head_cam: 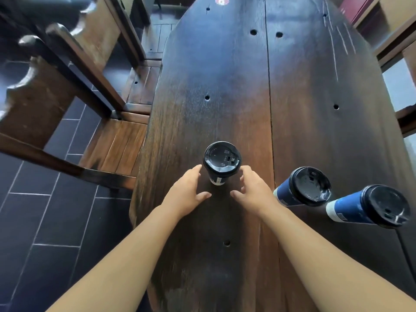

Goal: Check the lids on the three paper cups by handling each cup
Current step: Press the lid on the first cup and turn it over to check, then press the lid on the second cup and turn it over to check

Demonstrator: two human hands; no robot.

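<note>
Three blue paper cups with black plastic lids stand upright on a long dark wooden table (225, 86). The nearest cup (221, 162) is in the middle, seen almost from above. My left hand (188, 191) is just left of its base and my right hand (253, 190) just right of it, both with fingers spread and nothing held. The fingertips are close to the cup's sides; I cannot tell whether they touch it. A second cup (302, 188) stands to the right, and a third cup (371, 207) further right near the table's edge.
Two wooden chairs (74, 104) stand along the table's left side over a dark tiled floor (49, 221). The tabletop has several small round holes and a centre seam. A red round sticker (221, 0) sits at the far end. Wooden furniture lines the right side.
</note>
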